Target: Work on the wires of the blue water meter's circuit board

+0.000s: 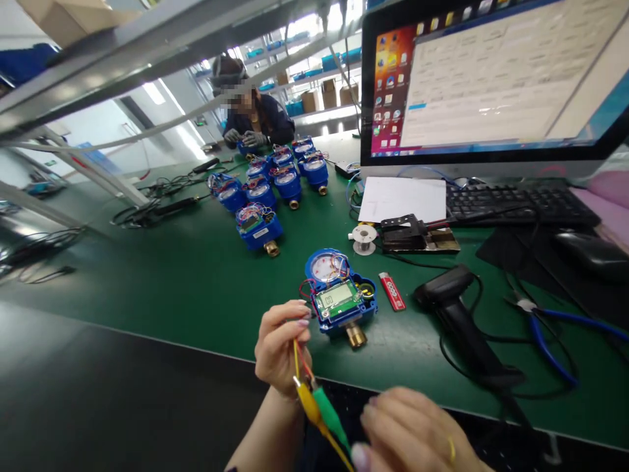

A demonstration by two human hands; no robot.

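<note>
My left hand is closed with fingertips pinched around thin yellow and red wires. On the ends of these wires hang a yellow alligator clip and a green alligator clip, pointing down toward my lap. At lower right, my right hand is smeared by motion; its thumb is close to the green clip, but contact cannot be made out. Just beyond my left fingers lies an opened blue water meter with a round dial, a small lit display, a green circuit board and a brass fitting.
Several more blue meters stand farther back, before a gloved co-worker. Right of the near meter lie a red lighter, a solder spool, a barcode scanner and blue-handled pliers. A monitor and keyboard stand behind.
</note>
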